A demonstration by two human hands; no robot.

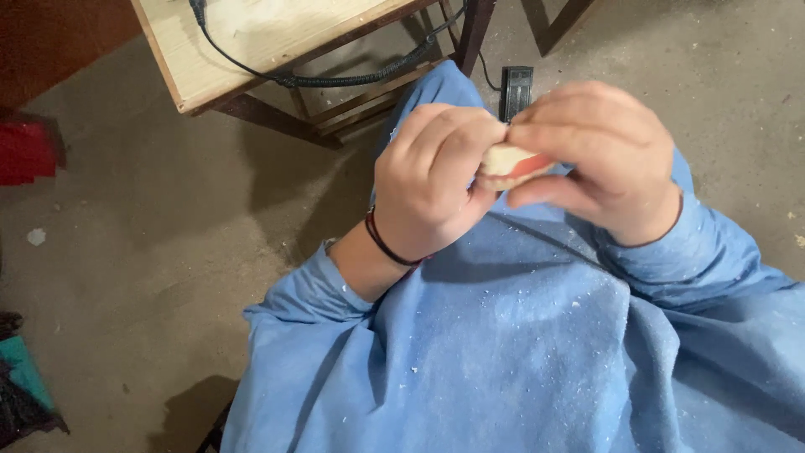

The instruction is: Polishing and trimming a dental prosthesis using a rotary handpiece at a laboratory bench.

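Leftmost, a red object (pixel 25 151) lies on the dusty concrete floor (pixel 151 277), with a teal item (pixel 21 365) lower down at the frame's edge. Farther right stands a pale wooden desk (pixel 243 42), a black cable (pixel 335 80) trailing off its near edge. Next comes the left hand (pixel 432 180), a dark band (pixel 386 245) at its wrist, fingers curled tight around one end of a small cream-and-pink dental cast (pixel 513 165). The right hand (pixel 608 159) pinches the cast's other end, thumb below, fingers folded over the top. Both hands hover above a lap covered by a blue gown (pixel 520 352) flecked with white dust.
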